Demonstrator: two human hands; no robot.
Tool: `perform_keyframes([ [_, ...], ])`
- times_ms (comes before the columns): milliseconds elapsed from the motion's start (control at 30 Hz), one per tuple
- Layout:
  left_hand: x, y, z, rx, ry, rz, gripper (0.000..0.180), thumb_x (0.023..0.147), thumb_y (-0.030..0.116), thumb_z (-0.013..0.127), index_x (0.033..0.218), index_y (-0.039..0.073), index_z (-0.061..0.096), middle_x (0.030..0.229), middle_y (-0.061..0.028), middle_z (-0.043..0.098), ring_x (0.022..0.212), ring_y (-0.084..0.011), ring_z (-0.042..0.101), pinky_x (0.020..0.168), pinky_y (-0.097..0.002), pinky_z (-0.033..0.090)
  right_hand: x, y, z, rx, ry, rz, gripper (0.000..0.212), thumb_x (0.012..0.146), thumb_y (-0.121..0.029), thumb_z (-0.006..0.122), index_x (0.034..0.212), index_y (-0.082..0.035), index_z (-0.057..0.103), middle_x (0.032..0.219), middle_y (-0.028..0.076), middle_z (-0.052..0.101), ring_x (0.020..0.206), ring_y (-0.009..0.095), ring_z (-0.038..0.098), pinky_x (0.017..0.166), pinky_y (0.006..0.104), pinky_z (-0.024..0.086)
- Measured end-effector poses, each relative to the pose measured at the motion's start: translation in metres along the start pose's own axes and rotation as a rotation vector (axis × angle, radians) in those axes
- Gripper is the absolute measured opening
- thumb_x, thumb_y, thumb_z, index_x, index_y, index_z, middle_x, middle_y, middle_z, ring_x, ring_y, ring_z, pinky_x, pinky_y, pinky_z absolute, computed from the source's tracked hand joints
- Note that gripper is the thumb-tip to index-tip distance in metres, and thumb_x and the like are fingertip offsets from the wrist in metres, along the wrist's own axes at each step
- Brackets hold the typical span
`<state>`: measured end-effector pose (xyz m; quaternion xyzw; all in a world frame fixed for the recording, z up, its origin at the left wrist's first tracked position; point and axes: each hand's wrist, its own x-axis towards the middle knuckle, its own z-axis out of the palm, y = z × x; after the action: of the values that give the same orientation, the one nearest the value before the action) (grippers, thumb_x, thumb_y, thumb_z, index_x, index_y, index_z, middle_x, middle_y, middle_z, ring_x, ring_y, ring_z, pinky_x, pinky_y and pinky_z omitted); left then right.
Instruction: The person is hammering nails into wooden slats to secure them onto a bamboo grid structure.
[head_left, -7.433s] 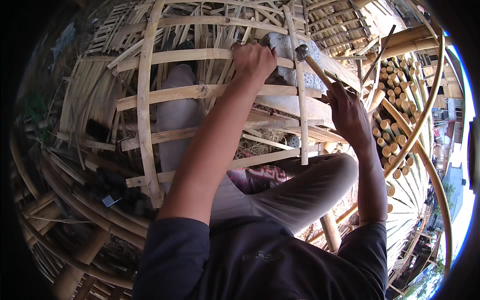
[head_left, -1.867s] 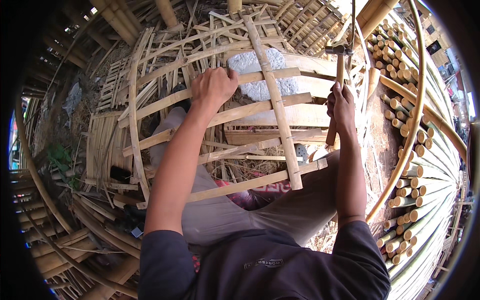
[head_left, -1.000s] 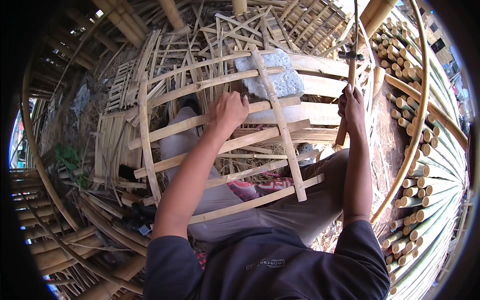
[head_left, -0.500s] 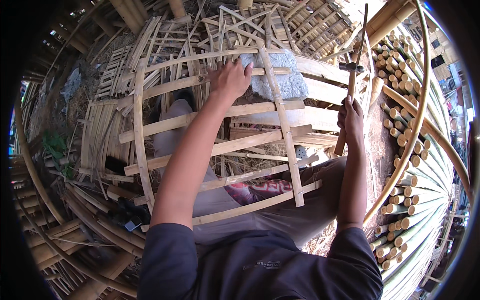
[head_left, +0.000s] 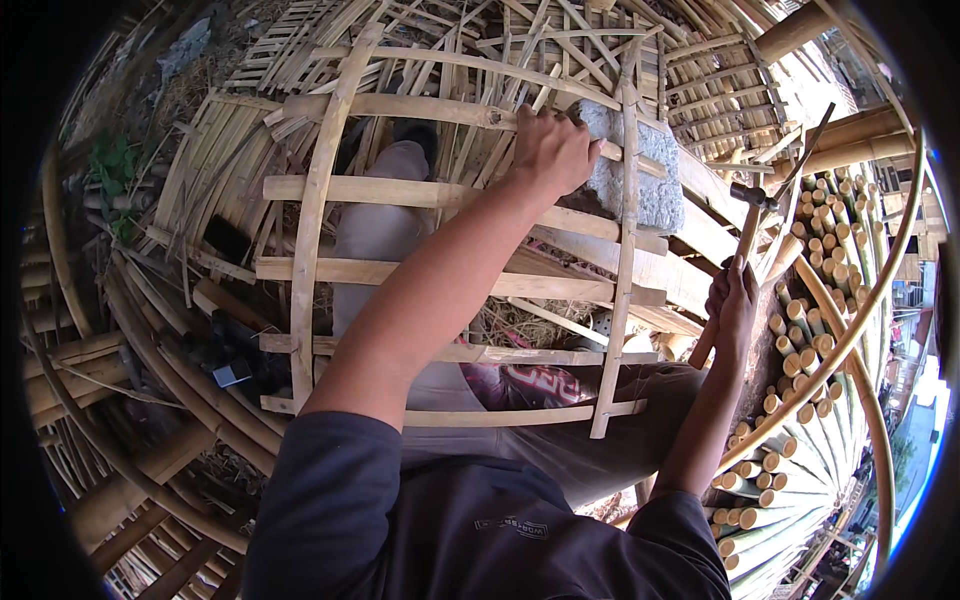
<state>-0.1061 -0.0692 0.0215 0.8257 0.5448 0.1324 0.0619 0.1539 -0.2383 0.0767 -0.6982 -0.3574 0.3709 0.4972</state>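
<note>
A bamboo lattice frame (head_left: 629, 270), made of two long rails with several slats across, lies over my lap and legs. My left hand (head_left: 555, 152) has its fingers curled over one of the upper slats (head_left: 430, 108), close to the right rail. Under the frame's upper right corner sits a rough grey stone block (head_left: 655, 190), with the slat's end lying over it. In my right hand (head_left: 732, 300), a hammer (head_left: 748, 225) is held upright by its wooden handle, head upward, to the right of the frame.
Cut bamboo poles (head_left: 815, 330) are stacked at the right, their ends toward me. Loose split strips (head_left: 470, 60) and finished lattice panels (head_left: 720, 95) lie at the far side. Curved bamboo lengths (head_left: 190, 370) and a small dark device (head_left: 232, 374) are at the left.
My left hand's fingers, spread before, are now curled over the slat. The whole view has swung, so the frame and stone appear farther right. The hammer stays in my right hand.
</note>
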Motion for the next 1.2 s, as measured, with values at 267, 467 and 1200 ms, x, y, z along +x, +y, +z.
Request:
perform_keyframes([
  [267, 0.001, 0.003, 0.004, 0.016, 0.085, 0.006, 0.042, 0.099, 0.045, 0.044, 0.1, 0.013, 0.072, 0.085, -0.0111, 0.072, 0.086, -0.027, 0.07, 0.097, -0.0547, 0.039, 0.004, 0.014, -0.001, -0.088, -0.04, -0.077, 0.028, 0.106, -0.032, 0.045, 0.085, -0.013, 0.046, 0.059, -0.01, 0.033, 0.043, -0.001, 0.027, 0.037, 0.0197, 0.022],
  [467, 0.004, 0.001, 0.011, -0.077, 0.134, -0.012, 0.041, 0.097, 0.042, 0.047, 0.088, 0.013, 0.075, 0.079, -0.0105, 0.071, 0.078, -0.0264, 0.067, 0.096, -0.0554, 0.034, 0.007, 0.016, 0.001, -0.088, -0.034, -0.038, 0.03, 0.106, -0.034, 0.045, 0.083, -0.015, 0.044, 0.06, -0.01, 0.033, 0.044, 0.0, 0.026, 0.039, 0.0199, 0.021],
  [1200, 0.004, 0.002, 0.01, -0.049, 0.136, -0.028, 0.047, 0.1, 0.045, 0.044, 0.084, 0.012, 0.074, 0.069, -0.0089, 0.068, 0.066, -0.0224, 0.065, 0.097, -0.0537, 0.036, 0.008, 0.019, 0.003, -0.154, -0.028, -0.035, 0.029, 0.106, -0.032, 0.046, 0.086, -0.011, 0.046, 0.062, -0.007, 0.039, 0.045, 0.001, 0.033, 0.039, 0.0205, 0.028],
])
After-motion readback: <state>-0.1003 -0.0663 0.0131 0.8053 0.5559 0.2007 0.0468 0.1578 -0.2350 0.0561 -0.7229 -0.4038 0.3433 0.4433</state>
